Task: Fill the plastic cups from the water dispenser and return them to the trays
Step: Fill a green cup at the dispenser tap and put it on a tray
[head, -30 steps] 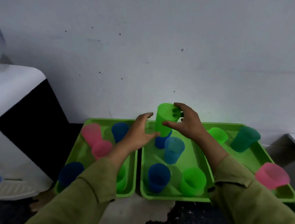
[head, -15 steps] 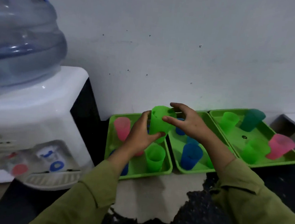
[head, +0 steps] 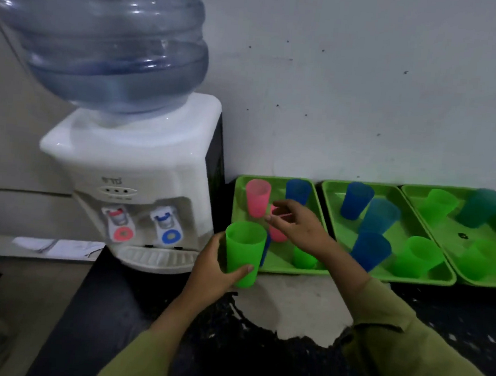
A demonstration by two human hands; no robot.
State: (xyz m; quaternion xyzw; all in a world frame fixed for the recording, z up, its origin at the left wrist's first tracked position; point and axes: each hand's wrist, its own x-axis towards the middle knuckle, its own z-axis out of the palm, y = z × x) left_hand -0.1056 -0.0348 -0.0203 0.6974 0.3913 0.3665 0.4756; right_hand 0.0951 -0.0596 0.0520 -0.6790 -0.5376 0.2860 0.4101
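Note:
My left hand [head: 212, 269] grips a bright green plastic cup [head: 244, 253], upright, just right of the dispenser's drip tray [head: 158, 258]. My right hand [head: 300, 226] hovers over the left green tray [head: 241, 199] with its fingers apart and nothing in it, close to a pink cup [head: 276, 233]. The white water dispenser [head: 132, 167] stands at the left with a red tap [head: 118, 217], a blue tap [head: 165, 218] and a large clear bottle [head: 104, 34] on top. Three green trays hold pink, blue, green and teal cups.
The middle tray [head: 333, 200] and right tray [head: 412, 195] line the wall to the right. The dark counter has a pale worn patch [head: 293, 307] in front of the trays. Papers [head: 55, 247] lie left of the dispenser.
The green cup passed from both hands to my left hand alone and moved left and down toward the dispenser. My right hand let go and stays over the left tray. The view swung left.

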